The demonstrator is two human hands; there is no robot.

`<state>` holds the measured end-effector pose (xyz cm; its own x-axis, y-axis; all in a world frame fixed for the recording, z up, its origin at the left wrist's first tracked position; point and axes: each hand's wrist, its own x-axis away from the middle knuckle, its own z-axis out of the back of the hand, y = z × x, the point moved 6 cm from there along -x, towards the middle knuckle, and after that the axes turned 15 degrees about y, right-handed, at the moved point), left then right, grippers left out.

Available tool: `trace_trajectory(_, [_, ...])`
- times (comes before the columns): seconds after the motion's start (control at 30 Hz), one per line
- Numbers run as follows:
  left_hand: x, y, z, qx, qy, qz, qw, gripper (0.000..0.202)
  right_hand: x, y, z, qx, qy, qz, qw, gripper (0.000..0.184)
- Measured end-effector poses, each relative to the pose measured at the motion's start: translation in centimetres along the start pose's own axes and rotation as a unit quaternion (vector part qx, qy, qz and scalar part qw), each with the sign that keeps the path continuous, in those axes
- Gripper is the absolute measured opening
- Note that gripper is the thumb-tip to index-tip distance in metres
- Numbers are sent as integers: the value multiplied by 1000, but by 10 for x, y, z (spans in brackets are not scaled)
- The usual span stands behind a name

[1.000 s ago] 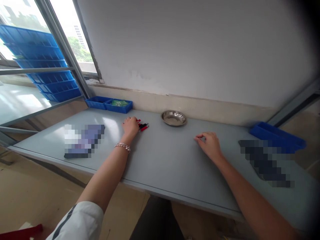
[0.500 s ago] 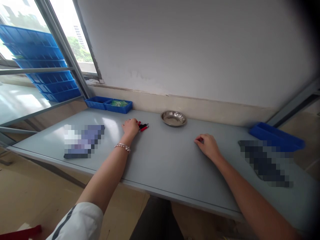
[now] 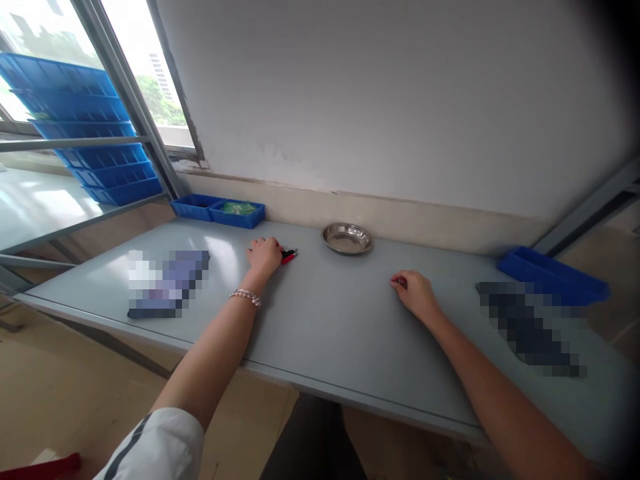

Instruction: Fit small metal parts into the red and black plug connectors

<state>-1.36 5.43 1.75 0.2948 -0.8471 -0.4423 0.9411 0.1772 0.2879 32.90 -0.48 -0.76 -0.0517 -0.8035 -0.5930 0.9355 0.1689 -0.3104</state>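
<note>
My left hand [image 3: 266,256], with a beaded bracelet [image 3: 245,295] on its wrist, lies palm down on the table with its fingers curled over a small bunch of pens [image 3: 289,256]. The red and black ends of the pens stick out to the right of the fingers; the rest is hidden under the hand. My right hand [image 3: 414,289] rests on the table at the right, its thumb and fingers curled together. Whether anything is inside them I cannot tell. Beyond and between the hands stands a shallow round steel dish [image 3: 347,240].
Two small blue bins [image 3: 237,217] stand at the back left, one with green packets. Another blue bin [image 3: 555,277] is at the right. Blurred-out flat objects [image 3: 170,283] lie left and right. Stacked blue crates [image 3: 110,157] stand by the window.
My left hand has shifted slightly right and covers more of the pens. My right hand stays in nearly the same place.
</note>
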Motion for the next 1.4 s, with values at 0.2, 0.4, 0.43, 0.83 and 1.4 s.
trace_trajectory(0.2, [6, 31, 5, 39, -1, -134, 990, 22, 0, 0, -1, 7, 0, 3, 1000, 13])
trace_trajectory(0.4, [25, 58, -5, 87, -105, -266, 954, 25, 0, 1, -1, 2, -7, 6, 1000, 15])
trace_trajectory(0.43, [27, 60, -6, 81, -117, -274, 951, 25, 0, 1, -1, 2, -6, 7, 1000, 15])
trace_trajectory(0.83, [30, 57, -8, 22, -109, -256, 960, 22, 1, 1, -2, -2, -11, 9, 1000, 15])
trace_trajectory(1.4, [25, 39, 12, -57, -91, -105, 989, 24, 2, 0, -1, 4, -9, 11, 1000, 16])
